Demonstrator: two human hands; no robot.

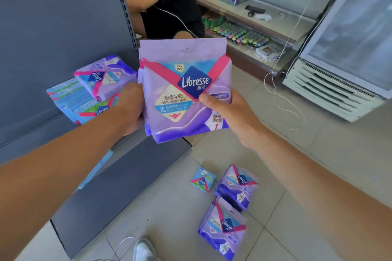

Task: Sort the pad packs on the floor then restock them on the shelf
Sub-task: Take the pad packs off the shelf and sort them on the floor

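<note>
A grey shelf [53, 27] stood at left, stocked packs [106, 78] on it. A purple pad pack stack [184, 95] was held upright, long axis vertical, label facing near, between the left hand [129, 110] and right hand [229, 112], both gripping its edges. Smaller packs [231, 201] lay on the near floor.

Held packs [182, 93]: between left hand [129, 110] and right hand [231, 116], above the floor [169, 207]
Shelf packs [91, 89]: left, behind the left hand
Floor packs [229, 203]: below right, near a shoe [144, 250]
</note>
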